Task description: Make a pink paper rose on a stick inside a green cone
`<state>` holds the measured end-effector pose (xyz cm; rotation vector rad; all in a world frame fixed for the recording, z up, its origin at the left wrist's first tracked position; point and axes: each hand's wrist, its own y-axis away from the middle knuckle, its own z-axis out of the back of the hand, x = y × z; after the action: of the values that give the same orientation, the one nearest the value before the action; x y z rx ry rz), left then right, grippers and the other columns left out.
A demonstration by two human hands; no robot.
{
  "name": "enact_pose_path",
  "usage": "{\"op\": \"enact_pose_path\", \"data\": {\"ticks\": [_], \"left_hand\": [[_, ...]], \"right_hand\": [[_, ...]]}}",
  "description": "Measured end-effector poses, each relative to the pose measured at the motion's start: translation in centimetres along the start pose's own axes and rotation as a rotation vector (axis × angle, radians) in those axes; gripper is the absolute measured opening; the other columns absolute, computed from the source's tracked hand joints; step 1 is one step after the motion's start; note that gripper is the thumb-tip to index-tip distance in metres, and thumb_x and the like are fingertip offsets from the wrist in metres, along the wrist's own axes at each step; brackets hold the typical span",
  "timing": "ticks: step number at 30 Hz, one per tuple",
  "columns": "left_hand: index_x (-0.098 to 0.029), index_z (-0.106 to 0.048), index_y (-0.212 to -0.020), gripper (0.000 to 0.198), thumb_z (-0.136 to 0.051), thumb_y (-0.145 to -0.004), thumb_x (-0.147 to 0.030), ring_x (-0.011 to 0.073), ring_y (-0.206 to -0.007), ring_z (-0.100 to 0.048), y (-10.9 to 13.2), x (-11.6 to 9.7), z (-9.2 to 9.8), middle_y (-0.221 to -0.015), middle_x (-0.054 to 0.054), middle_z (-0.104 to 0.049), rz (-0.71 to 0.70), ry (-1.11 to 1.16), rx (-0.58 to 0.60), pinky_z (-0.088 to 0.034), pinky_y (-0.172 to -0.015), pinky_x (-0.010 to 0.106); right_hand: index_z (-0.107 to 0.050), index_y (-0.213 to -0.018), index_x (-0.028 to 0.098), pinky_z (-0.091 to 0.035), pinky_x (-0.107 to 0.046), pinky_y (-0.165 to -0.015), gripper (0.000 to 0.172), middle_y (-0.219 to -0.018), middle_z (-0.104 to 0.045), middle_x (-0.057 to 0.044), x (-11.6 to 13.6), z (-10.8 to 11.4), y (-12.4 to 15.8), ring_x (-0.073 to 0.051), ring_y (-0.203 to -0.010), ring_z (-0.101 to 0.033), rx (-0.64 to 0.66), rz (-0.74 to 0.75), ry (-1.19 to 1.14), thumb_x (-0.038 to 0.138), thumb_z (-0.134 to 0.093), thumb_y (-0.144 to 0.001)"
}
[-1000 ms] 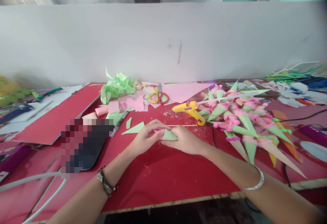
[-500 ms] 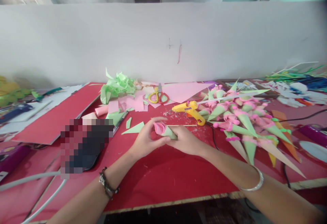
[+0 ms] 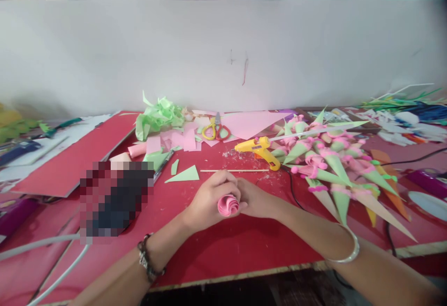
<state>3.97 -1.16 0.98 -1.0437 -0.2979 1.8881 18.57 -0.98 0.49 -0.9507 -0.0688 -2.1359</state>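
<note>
A rolled pink paper flower (image 3: 228, 205) points its spiral end toward me, low over the red table. My left hand (image 3: 209, 201) is closed around it, fingers curled over the top. Against it, my right hand (image 3: 258, 199) is closed at the flower's right side, its fingers mostly hidden behind the left hand. The green wrapping seen before is now covered by my hands. Just beyond them lie a thin wooden stick (image 3: 233, 171) and a green paper triangle (image 3: 185, 174). A yellow glue gun (image 3: 256, 147) rests behind my right hand.
Finished paper flower cones (image 3: 328, 157) are heaped on the right. Scissors (image 3: 216, 131), pink paper pieces (image 3: 188, 136) and crumpled green paper (image 3: 160, 117) lie at the back. A red board (image 3: 77, 157) and a blurred dark object (image 3: 118, 203) are on the left. A grey partition (image 3: 209, 50) stands behind.
My hands have drawn nearer to me and turned the flower so its pink spiral faces me. The left fingers have closed over it. The stick and green triangle show more fully.
</note>
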Motion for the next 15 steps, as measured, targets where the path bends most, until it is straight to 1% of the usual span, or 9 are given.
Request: {"op": "enact_pose_path", "data": {"ticks": [3,5,9,11,13,15], "left_hand": [[-0.016,-0.048,-0.063,0.011,-0.057,-0.070,-0.019,0.0103,-0.069,-0.047,0.0,-0.1,0.1,-0.074,0.002,-0.047,0.015,0.005,-0.018,-0.041,-0.064,0.021],[-0.016,-0.047,-0.062,0.012,-0.056,-0.070,-0.019,0.0104,-0.067,-0.047,-0.1,-0.1,0.2,-0.072,0.001,-0.048,0.038,0.031,-0.014,-0.041,-0.062,0.022],[-0.016,-0.046,-0.059,0.015,-0.059,-0.066,-0.018,0.0113,-0.067,-0.048,-0.3,-0.5,0.5,-0.070,0.001,-0.049,0.104,0.174,0.053,-0.042,-0.064,0.024],[-0.016,-0.043,-0.055,0.020,-0.061,-0.064,-0.018,0.0118,-0.068,-0.049,-0.5,-0.8,0.7,-0.070,0.001,-0.049,0.147,0.300,0.088,-0.043,-0.067,0.026],[-0.016,-0.040,-0.053,0.025,-0.062,-0.064,-0.019,0.0127,-0.070,-0.051,-0.5,-1.0,0.8,-0.068,0.001,-0.048,0.184,0.444,0.109,-0.044,-0.068,0.028],[-0.015,-0.041,-0.056,0.025,-0.063,-0.064,-0.021,0.0137,-0.072,-0.053,-0.4,-1.0,0.8,-0.069,0.001,-0.046,0.219,0.583,0.115,-0.046,-0.065,0.027]], "right_hand": [[-0.038,-0.058,0.016,-0.030,-0.017,-0.044,0.015,-0.057,-0.042,0.003,0.1,0.2,0.0,-0.008,-0.053,-0.042,-0.011,0.030,-0.048,0.008,-0.046,-0.067],[-0.038,-0.058,0.016,-0.031,-0.017,-0.043,0.015,-0.057,-0.041,0.003,0.0,0.3,-0.1,-0.008,-0.054,-0.041,0.004,0.032,-0.111,0.007,-0.046,-0.067],[-0.040,-0.054,0.016,-0.030,-0.017,-0.041,0.018,-0.052,-0.038,0.005,-0.3,0.6,-0.1,-0.007,-0.049,-0.039,0.137,-0.020,-0.304,0.008,-0.050,-0.067],[-0.046,-0.057,0.016,-0.036,-0.018,-0.044,0.014,-0.057,-0.045,0.004,-0.3,0.8,0.0,-0.007,-0.052,-0.044,0.193,-0.051,-0.404,0.011,-0.054,-0.067],[-0.053,-0.064,0.016,-0.043,-0.019,-0.051,0.007,-0.064,-0.054,0.002,-0.2,1.1,0.0,-0.009,-0.059,-0.051,0.235,-0.087,-0.477,0.016,-0.058,-0.068],[-0.058,-0.067,0.016,-0.047,-0.022,-0.057,0.007,-0.067,-0.060,0.001,-0.1,1.1,0.1,-0.012,-0.065,-0.057,0.274,-0.129,-0.539,0.023,-0.060,-0.068]]}}
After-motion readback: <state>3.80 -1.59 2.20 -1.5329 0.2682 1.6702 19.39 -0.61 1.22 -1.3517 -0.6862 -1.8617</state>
